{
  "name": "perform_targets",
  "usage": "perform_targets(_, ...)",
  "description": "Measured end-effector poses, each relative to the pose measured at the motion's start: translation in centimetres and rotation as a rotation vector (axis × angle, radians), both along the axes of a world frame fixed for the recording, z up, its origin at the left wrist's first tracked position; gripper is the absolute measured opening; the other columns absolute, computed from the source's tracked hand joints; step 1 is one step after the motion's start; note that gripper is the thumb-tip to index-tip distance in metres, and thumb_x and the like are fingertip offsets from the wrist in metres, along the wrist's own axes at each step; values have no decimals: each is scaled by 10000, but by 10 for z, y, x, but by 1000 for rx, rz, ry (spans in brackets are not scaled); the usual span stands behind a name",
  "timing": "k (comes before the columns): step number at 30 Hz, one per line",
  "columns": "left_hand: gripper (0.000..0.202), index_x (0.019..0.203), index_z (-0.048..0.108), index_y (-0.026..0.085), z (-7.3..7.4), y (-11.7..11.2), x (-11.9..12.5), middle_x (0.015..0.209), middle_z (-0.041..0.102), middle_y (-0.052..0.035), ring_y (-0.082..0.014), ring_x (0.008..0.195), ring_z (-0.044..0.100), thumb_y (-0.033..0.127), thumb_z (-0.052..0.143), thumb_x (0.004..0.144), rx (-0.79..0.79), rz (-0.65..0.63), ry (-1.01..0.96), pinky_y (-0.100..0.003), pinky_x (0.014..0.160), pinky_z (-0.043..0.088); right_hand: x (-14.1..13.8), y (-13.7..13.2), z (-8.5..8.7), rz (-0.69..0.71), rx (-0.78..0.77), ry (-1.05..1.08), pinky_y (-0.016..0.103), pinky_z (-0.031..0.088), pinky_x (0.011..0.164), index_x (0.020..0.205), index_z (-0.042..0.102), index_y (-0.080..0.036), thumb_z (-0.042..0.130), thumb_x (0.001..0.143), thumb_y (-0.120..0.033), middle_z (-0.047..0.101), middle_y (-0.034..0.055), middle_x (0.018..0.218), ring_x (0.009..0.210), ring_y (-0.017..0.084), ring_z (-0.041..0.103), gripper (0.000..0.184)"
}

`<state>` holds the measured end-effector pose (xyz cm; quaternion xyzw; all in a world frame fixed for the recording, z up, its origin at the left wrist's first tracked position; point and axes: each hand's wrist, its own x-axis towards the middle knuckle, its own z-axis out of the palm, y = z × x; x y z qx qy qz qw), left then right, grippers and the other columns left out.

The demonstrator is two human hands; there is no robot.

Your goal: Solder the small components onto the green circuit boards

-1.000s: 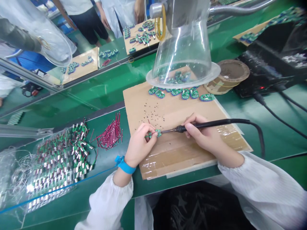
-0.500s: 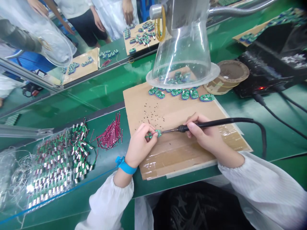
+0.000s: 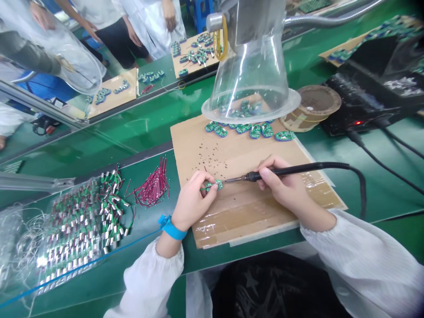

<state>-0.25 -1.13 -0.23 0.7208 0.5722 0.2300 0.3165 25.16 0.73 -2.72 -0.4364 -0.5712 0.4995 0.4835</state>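
Compared with one second earlier, only a very small change near the hands: an apparent slight drawing back of the soldering iron (image 3: 280, 172) from the small green circuit board (image 3: 218, 184), with a thin gap now visible between metal tip and board edge, though too fine for full certainty. By judgement, meaning perhaps a short break in contact, with iron and board kept on almost the same line. Farther off, on the far side of the rail, also some shift of a co-worker's hand (image 3: 169, 18), without visible influence on the work here. About the pose: left hand (image 3: 195, 194) coming from the lower left, with a blue wrist strap (image 3: 174, 229), thumb and fingers closed in a pinch on the circuit board, partly covering it, low above the left part of the cardboard sheet (image 3: 251, 152); contact of board with cardboard not possible to tell. Just beyond these fingers, a short red wire (image 3: 205, 168), of unclear attachment. Right hand (image 3: 280, 185) coming from the lower right, fingers wrapped around the black handle in a pen-like grip, tip directed to the left and nearly level. On the green tabletop (image 3: 149, 221), to the left of the cardboard, a loose pile of red wires (image 3: 153, 186).
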Motion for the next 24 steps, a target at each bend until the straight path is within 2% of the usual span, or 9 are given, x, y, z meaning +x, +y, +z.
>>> perform_targets(2, 21, 969, 584, 219, 1, 0, 0, 988, 608, 3, -134, 779, 548, 200, 582, 977, -3, -12, -17, -281, 759, 437, 0, 0, 0, 8, 0, 0, 292, 413, 526, 870, 580, -245, 609, 1000, -423, 576, -27, 626, 541, 129, 535, 222)
perform_targets(6, 90, 932, 588, 214, 1, 0, -1, 1024, 622, -11, -145, 820, 550, 205, 540, 1007, 11, -27, -32, -292, 773, 434, 0, 0, 1, 20, 9, -24, 290, 408, 537, 861, 575, -242, 597, 1009, -411, 573, -30, 620, 544, 127, 527, 225)
perform_targets(12, 84, 910, 600, 212, -1, 2, 0, 993, 621, -9, -142, 797, 552, 193, 574, 987, 10, -24, -37, -284, 745, 433, 1, -1, 0, 50, 5, -78, 297, 408, 550, 876, 581, -245, 593, 1009, -411, 574, -28, 638, 553, 134, 533, 213)
perform_targets(20, 83, 885, 612, 208, -3, 3, 0, 973, 631, -16, -141, 751, 541, 181, 598, 962, 24, -17, -44, -279, 720, 444, 1, -1, -1, 48, -11, -95, 317, 426, 562, 877, 588, -252, 605, 983, -485, 589, -7, 684, 573, 156, 546, 256)
perform_targets(24, 72, 894, 617, 209, -3, 3, -1, 979, 630, -12, -139, 766, 547, 179, 607, 959, 18, -17, -48, -276, 729, 446, 1, -1, 0, 64, 1, -104, 315, 426, 573, 879, 589, -252, 600, 993, -459, 585, -11, 679, 578, 154, 550, 237)
